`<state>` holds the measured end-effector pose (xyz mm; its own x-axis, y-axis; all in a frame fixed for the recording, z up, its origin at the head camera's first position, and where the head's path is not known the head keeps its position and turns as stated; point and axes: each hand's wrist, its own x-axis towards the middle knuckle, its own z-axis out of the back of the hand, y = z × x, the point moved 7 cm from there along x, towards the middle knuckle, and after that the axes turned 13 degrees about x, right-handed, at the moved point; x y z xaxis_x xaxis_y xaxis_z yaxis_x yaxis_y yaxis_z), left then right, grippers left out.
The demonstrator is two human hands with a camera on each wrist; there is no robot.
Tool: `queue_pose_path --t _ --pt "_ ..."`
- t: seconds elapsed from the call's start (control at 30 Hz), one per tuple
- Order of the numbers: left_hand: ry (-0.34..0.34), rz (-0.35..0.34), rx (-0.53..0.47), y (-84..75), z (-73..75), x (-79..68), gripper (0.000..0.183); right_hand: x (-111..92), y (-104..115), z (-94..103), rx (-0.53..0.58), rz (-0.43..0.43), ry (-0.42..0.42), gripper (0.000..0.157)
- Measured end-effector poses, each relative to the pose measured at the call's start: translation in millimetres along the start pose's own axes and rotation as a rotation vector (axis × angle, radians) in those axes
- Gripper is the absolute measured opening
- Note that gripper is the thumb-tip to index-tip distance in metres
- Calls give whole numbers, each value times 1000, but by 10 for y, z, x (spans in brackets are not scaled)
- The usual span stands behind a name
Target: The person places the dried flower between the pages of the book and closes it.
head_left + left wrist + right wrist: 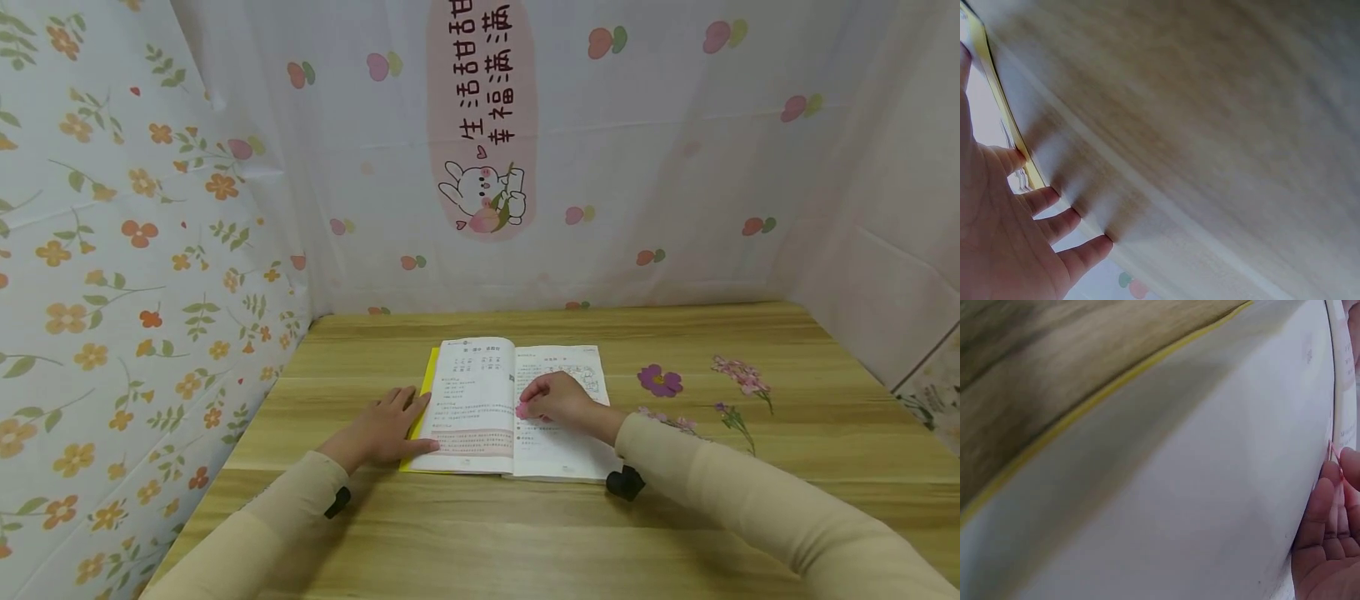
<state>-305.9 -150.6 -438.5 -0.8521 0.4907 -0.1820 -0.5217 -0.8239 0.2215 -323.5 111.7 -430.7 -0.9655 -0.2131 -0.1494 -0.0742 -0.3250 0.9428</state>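
An open book with a yellow cover lies on the wooden table. My left hand rests at its left edge, fingers spread on the wood and thumb on the lower left page. In the left wrist view the fingertips touch the table beside the yellow cover edge. Over the right page, close to the book's gutter, my right hand pinches a small pink pressed flower. Most of that flower is hidden by the fingers; only a thin pink edge shows in the right wrist view.
Right of the book lie a purple pressed flower, a pink flower spray and a purple sprig. Another pink spray is partly covered by the right sleeve. A patterned curtain hangs behind the table, a floral one at left.
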Motion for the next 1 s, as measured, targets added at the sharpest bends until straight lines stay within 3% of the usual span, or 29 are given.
queue_pose_path --t 0.23,0.33,0.47,0.73,0.9,1.0 --pt "-13 -9 -11 11 9 3 92 -17 132 78 -86 49 35 26" --pt "-17 -13 -5 4 13 0 91 -29 223 205 -195 132 54 29" --pt "-18 -14 -7 -20 40 -19 90 -25 297 473 -372 230 5 33" --pt "-18 -9 0 -25 36 -20 91 113 190 918 -588 340 -50 59" --pt "-14 -4 0 -15 15 -17 91 190 65 1025 -727 414 -26 70" --pt "-15 -2 -3 -12 13 -19 92 223 -16 1051 -765 393 -4 75"
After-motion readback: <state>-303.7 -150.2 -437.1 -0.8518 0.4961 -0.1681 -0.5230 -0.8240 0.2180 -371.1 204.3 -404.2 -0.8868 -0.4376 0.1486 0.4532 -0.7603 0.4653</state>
